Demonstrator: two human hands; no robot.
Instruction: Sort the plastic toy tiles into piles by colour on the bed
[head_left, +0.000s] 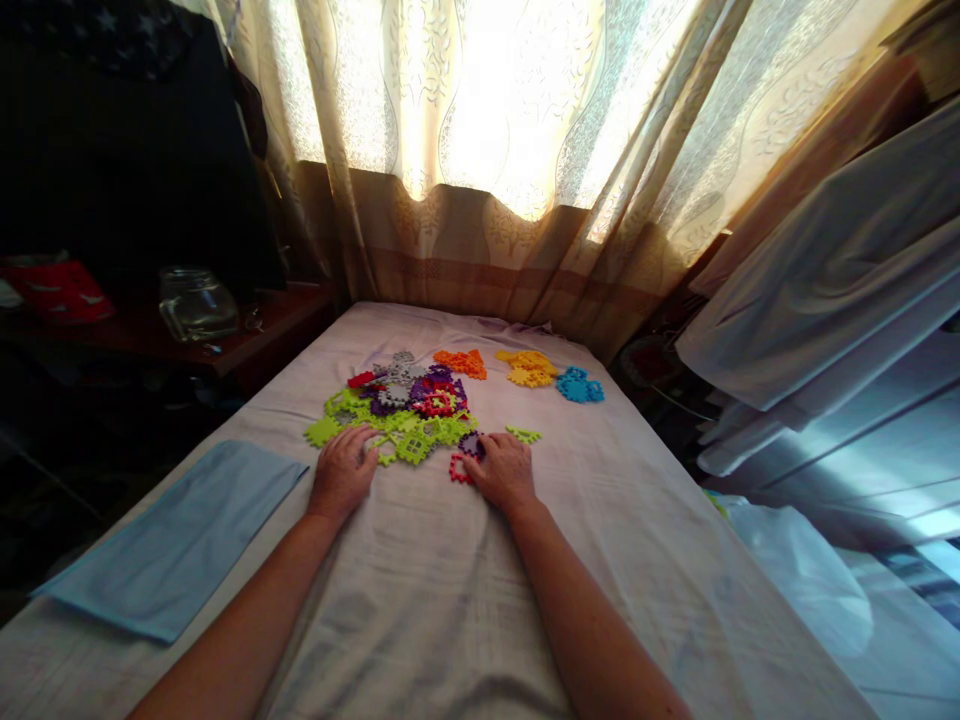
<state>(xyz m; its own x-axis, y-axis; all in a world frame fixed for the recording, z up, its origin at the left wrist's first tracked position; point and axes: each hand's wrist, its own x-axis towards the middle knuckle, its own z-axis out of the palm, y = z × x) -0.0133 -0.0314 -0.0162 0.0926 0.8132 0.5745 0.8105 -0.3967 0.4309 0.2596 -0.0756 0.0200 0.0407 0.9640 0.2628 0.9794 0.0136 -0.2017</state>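
Lime-green pieces [416,440] line the near side of the mixed pile [401,392] in the head view. Left hand [345,470]: near-left of the pile, thumb and fingers apart. Right hand [506,468]: near-right, at a purple piece [470,443] and red piece [457,467]; clamping indeterminable.

Head view, one frame. I log strong backlight through the curtain [480,230], its upper middle blown out to white. Dark corner at left, detail lost. Soft, dim light on the bedsheet [450,600]; faint shadows in its creases. Bluish sheen at lower right. I note stretching and softness toward the edges.
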